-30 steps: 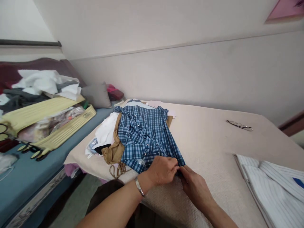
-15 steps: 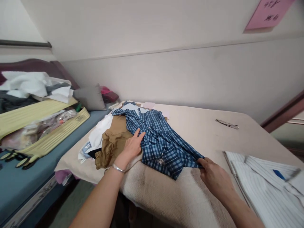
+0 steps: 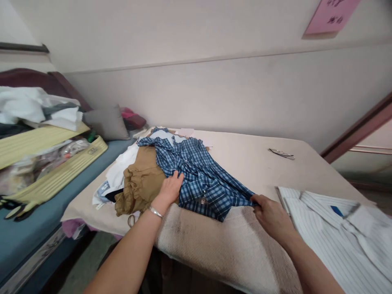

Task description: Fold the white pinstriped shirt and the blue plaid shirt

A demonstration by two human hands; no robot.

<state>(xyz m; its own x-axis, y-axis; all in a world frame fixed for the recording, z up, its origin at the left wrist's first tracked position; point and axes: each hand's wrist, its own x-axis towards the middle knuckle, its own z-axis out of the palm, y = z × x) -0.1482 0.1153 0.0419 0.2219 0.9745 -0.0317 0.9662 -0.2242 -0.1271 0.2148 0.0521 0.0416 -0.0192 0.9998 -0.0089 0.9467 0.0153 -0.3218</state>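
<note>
A blue plaid shirt [image 3: 196, 171] lies rumpled across the table, partly over brown clothing [image 3: 143, 171]. My right hand [image 3: 269, 214] grips the shirt's near right end and holds that part stretched toward the right. At the shirt's left edge, my left hand [image 3: 170, 190] has its fingers bent and closed on the fabric; a silver bracelet [image 3: 155, 211] circles that wrist. White clothing [image 3: 122, 165] shows beyond the brown piece, on the left.
A striped white shirt [image 3: 324, 228] lies at the right of the pale-covered table [image 3: 241, 159]. Glasses [image 3: 281, 154] rest farther back. To the left, a blue bed [image 3: 33, 228] carries a yellow waist belt [image 3: 61, 167], a grey cushion [image 3: 107, 122] and piled cloth.
The fingers of my left hand, stretched out over the shirt before, have drawn back and closed at its left edge. My right hand still grips the right end. The view has shifted slightly right.
</note>
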